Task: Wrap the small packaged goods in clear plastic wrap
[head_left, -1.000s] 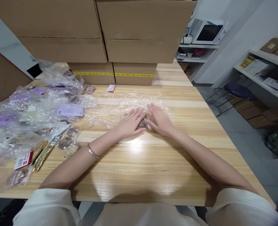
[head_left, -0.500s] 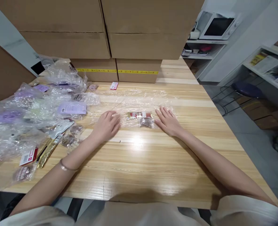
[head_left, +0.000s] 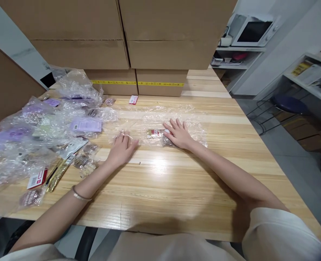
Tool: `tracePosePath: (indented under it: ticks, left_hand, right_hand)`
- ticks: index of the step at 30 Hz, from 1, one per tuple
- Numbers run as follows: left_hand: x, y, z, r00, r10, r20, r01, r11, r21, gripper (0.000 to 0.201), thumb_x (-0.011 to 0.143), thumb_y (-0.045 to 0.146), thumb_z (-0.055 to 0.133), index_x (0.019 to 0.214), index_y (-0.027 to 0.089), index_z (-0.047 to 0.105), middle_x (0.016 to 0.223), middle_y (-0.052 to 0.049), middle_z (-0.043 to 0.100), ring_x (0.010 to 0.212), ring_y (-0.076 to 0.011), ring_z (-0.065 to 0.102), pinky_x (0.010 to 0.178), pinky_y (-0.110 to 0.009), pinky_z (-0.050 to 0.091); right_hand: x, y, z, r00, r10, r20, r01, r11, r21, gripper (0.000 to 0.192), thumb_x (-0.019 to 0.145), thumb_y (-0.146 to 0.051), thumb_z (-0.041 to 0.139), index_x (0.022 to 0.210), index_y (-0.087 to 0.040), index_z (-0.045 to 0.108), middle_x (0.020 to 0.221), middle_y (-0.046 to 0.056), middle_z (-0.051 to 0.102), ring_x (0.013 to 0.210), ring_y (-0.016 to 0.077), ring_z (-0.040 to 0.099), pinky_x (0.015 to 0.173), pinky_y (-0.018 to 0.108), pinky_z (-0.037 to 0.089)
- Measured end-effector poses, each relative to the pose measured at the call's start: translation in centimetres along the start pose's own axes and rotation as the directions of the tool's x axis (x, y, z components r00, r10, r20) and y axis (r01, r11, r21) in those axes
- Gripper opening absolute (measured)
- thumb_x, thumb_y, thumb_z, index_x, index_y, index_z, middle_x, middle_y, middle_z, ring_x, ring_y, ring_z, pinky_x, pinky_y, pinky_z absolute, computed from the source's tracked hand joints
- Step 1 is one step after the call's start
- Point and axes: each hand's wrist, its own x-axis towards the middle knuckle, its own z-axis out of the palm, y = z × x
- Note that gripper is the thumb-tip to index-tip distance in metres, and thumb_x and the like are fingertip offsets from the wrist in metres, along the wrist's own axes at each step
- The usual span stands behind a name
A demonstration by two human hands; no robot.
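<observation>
A sheet of clear plastic film (head_left: pixel 155 116) lies spread on the wooden table (head_left: pixel 160 188). On the film's middle sits a red and gold stick packet (head_left: pixel 154 134), with a small dark wrapped item (head_left: pixel 168 142) just below it. My right hand (head_left: pixel 179 133) rests with fingers spread over the right part of both, hiding some of them. At the film's left part, my left hand (head_left: pixel 121 146) lies palm down, its fingers stretched and apart. Neither hand grasps anything.
To the left is a heap of clear plastic bags (head_left: pixel 59 116) with purple cards. Gold sticks (head_left: pixel 57 175) and a red-white packet (head_left: pixel 37 178) lie in front of it. Stacked cardboard boxes (head_left: pixel 160 54) stand at the back, a small red-white packet (head_left: pixel 133 99) before them.
My right hand has moved left, from beside the packet onto it and the dark item. My left hand's curled fingers have straightened and spread on the film.
</observation>
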Motion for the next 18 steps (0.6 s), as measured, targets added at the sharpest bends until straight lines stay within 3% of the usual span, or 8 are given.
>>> tracePosePath:
  ticks: [4,7,11,13,16,18]
  left_hand:
    - [4.0,3.0,0.0,0.988,0.012,-0.153,-0.061,0.946,-0.318,0.056,0.104,0.044,0.030,0.154,0.021,0.032,0.158,-0.012,0.038,0.150,-0.0261,0.027,0.120,-0.050,0.029]
    - [5.3,6.6,0.2,0.968,0.142,-0.209,-0.217,0.890,-0.401,0.052,0.105,0.037,0.026,0.155,0.026,0.032,0.162,-0.006,0.032,0.152,-0.0213,0.022,0.123,-0.046,0.024]
    - [5.0,10.4,1.0,0.873,0.485,-0.053,-0.485,0.851,-0.203,0.047,0.102,0.029,0.033,0.146,0.020,0.047,0.164,-0.007,0.028,0.153,-0.0238,0.018,0.123,-0.046,0.023]
    - [4.8,11.2,1.6,0.842,0.537,0.053,-0.528,0.839,-0.129,0.048,0.101,0.025,0.032,0.146,0.017,0.047,0.162,-0.010,0.032,0.151,-0.0244,0.025,0.122,-0.045,0.026]
    - [4.6,11.4,2.2,0.843,0.515,0.155,-0.508,0.857,-0.085,0.052,0.103,0.031,0.029,0.151,0.012,0.039,0.158,-0.015,0.038,0.148,-0.0260,0.032,0.122,-0.046,0.025]
    - [4.4,11.3,2.3,0.828,0.529,0.187,-0.526,0.848,-0.070,0.057,0.103,0.044,0.032,0.154,0.017,0.035,0.161,-0.014,0.033,0.150,-0.0302,0.026,0.122,-0.051,0.022]
  right_hand:
    - [0.4,0.3,0.6,1.000,-0.005,-0.006,0.005,1.000,-0.015,0.066,0.098,-0.066,0.026,0.155,-0.033,0.034,0.166,0.010,0.020,0.151,0.0419,0.008,0.118,0.068,0.005]
    - [0.3,0.4,1.0,0.999,-0.024,-0.046,0.024,1.000,0.006,0.064,0.098,-0.065,0.028,0.153,-0.034,0.039,0.165,0.007,0.023,0.151,0.0416,0.011,0.116,0.071,0.006]
    - [0.8,1.1,1.6,0.997,-0.050,-0.057,0.053,0.997,0.052,0.063,0.097,-0.060,0.034,0.149,-0.027,0.047,0.164,0.008,0.027,0.152,0.0398,0.010,0.117,0.070,0.004]
    - [1.2,1.9,1.6,0.997,-0.037,-0.070,0.048,0.985,0.166,0.062,0.097,-0.052,0.035,0.151,-0.023,0.043,0.162,0.009,0.031,0.152,0.0364,0.015,0.120,0.065,0.007]
    - [1.3,3.0,0.7,0.985,0.084,-0.152,-0.025,0.935,0.354,0.063,0.099,-0.035,0.023,0.160,-0.021,0.019,0.161,0.011,0.033,0.149,0.0288,0.030,0.119,0.057,0.026]
    - [0.6,3.0,-0.8,0.950,0.154,-0.272,-0.045,0.929,0.367,0.065,0.099,-0.028,0.014,0.161,-0.019,-0.004,0.164,0.012,0.026,0.148,0.0268,0.032,0.115,0.054,0.035]
